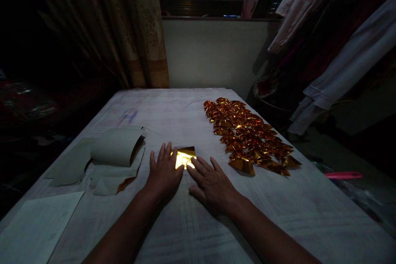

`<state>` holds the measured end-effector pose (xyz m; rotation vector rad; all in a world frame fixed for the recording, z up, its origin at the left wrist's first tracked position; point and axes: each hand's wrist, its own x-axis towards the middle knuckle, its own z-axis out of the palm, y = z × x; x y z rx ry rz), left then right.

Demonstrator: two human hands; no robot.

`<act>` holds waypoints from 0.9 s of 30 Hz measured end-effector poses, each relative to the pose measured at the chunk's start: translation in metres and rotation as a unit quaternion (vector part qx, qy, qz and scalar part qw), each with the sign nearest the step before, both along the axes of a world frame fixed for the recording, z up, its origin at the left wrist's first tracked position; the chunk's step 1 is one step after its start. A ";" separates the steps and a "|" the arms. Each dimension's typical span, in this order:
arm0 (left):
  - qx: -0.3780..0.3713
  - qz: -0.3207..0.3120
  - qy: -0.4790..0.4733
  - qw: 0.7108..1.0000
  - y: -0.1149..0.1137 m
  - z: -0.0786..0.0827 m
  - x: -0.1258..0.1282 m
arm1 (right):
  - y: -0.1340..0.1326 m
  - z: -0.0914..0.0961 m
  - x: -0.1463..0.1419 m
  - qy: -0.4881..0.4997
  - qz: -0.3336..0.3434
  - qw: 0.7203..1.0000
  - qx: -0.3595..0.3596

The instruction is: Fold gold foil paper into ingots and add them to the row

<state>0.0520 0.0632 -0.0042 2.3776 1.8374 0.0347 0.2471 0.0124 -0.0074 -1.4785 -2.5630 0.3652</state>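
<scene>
A shiny gold foil sheet lies on the white cloth-covered table, partly folded. My left hand lies flat on its left part, fingers stretched out. My right hand rests flat beside it on the right, fingertips touching the foil's near edge. Neither hand grips anything. Part of the foil is hidden under my left fingers.
Several folded gold foil pieces lie in rows at the right of the table. A pile of curled pale sheets with gold undersides sits at the left. White paper lies near left. Curtain and hanging clothes surround the table.
</scene>
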 end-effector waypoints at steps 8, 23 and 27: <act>-0.037 -0.013 0.017 0.999 -0.001 0.003 0.002 | 0.001 0.001 -0.001 -0.005 -0.002 1.000 -0.009; -0.096 -0.012 0.063 0.993 0.011 0.013 -0.031 | 0.000 0.002 0.002 0.004 -0.019 1.000 -0.006; -0.099 -0.015 0.065 0.993 0.012 0.011 -0.031 | 0.003 0.005 -0.005 0.001 -0.048 0.998 0.029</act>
